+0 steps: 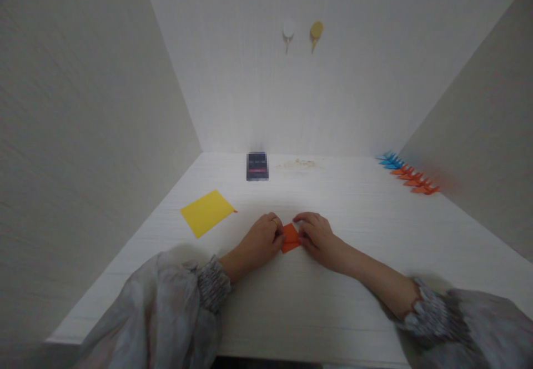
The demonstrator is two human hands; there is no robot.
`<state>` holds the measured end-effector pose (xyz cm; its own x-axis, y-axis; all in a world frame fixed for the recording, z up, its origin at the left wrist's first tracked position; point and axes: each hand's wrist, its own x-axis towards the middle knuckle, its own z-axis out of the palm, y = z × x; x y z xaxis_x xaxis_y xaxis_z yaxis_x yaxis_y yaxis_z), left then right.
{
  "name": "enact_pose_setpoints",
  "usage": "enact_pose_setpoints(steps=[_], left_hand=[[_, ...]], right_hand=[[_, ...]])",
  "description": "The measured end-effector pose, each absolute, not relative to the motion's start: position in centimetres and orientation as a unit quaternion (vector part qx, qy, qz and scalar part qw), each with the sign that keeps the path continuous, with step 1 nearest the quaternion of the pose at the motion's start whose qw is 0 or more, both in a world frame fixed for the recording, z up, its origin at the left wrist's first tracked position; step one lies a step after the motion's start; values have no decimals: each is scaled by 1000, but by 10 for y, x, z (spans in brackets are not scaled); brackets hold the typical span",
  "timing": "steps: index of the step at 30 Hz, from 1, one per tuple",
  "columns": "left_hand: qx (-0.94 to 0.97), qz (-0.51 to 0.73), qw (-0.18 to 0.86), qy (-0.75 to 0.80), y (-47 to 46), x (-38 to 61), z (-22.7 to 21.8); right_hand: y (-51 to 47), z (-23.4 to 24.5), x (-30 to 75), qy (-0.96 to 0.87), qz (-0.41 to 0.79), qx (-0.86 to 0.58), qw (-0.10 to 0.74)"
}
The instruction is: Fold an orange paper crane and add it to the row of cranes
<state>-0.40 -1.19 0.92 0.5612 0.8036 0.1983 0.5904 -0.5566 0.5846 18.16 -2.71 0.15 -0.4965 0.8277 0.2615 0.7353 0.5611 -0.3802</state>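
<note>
A small folded piece of orange paper [290, 238] lies on the white tabletop between my hands, with a crease running across it. My left hand [266, 238] has its fingers bent and closed on the paper's left edge; a ring shows on one finger. On the opposite side, my right hand [317, 237] pinches the right edge with thumb and fingertips, the index finger reaching over the top corner. The fingertips partly cover both sides of the paper. To the left of my left hand lies a yellow paper sheet [207, 213], with a bit of orange [235, 211] poking out at its right corner.
Folded blue paper birds [391, 161] and orange paper birds [414, 180] stand in a row by the right wall. A dark, pixelated flat object [257, 166] is near the back wall. A white hook [288, 30] and a yellow hook [316, 30] are on that wall.
</note>
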Motion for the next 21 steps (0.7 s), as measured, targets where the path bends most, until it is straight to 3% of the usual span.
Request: enact_pose_setpoints(steps=[21], left_hand=[[844,236,226,425,-18,-2,9]], right_hand=[[-28,0,179,-824,130,-506,218]])
